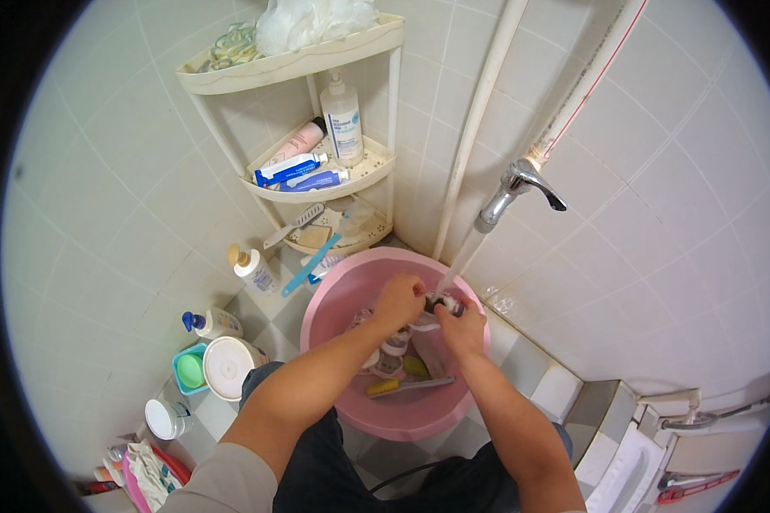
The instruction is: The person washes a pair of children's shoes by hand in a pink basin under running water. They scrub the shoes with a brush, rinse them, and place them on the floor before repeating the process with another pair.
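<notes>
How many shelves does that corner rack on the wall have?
3. The top shelf holds a white bath puff, the middle shelf holds bottles and tubes, and the bottom shelf holds brushes, just above the pink basin. None seems hidden.

Left arm: bare forearm, enters from lower left, runs up and right, elbow bent, short grey sleeve at upper arm.
Left hand (399,301): palm down, knuckles toward camera, fingers curled in a closed grip, fingertips hidden under the hand.
Right arm: bare forearm, enters from lower edge right of centre, angles up and left, wrist slightly bent inward.
Right hand (462,323): back of hand up, fingers folded in a pinch, thumb side toward the left hand.
Hands relation: just beside each other, fingertips meeting, touching or nearly so.
Legs: dark trousers, knees spread in a squat, below both forearms.
</notes>
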Demonstrator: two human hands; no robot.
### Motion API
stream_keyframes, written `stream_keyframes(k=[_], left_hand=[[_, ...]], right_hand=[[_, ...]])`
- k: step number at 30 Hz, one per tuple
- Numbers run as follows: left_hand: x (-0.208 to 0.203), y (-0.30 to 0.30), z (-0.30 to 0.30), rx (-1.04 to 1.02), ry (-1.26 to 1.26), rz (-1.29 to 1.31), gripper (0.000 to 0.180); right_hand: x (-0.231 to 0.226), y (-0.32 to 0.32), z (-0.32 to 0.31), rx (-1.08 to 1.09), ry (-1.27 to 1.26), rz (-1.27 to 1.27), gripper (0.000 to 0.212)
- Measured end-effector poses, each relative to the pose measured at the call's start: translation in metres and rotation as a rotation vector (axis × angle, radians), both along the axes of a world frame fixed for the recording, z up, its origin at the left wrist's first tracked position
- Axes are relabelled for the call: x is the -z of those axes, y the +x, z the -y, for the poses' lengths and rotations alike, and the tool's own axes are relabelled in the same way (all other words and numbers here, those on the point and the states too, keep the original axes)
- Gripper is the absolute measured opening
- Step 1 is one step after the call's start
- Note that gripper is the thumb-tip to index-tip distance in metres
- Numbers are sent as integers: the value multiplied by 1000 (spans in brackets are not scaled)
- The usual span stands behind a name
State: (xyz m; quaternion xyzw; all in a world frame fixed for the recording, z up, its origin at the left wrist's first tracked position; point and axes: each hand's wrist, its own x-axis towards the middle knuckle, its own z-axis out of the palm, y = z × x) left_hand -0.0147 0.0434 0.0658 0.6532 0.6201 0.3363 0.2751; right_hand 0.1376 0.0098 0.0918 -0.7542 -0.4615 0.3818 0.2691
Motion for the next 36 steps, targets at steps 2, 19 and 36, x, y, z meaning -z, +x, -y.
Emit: stream_keyframes(k=[2, 19, 36], left_hand=[[-2, 1, -1, 7, -99, 15, 18], [10, 3, 2, -86, -193, 68, 21], [26, 3, 0, -34, -185, 202, 17]], right_hand=[[-1, 2, 1, 8, -1, -11, 76], [18, 2, -5, 59, 102, 7, 63], [17, 18, -3, -83, 39, -60, 66]])
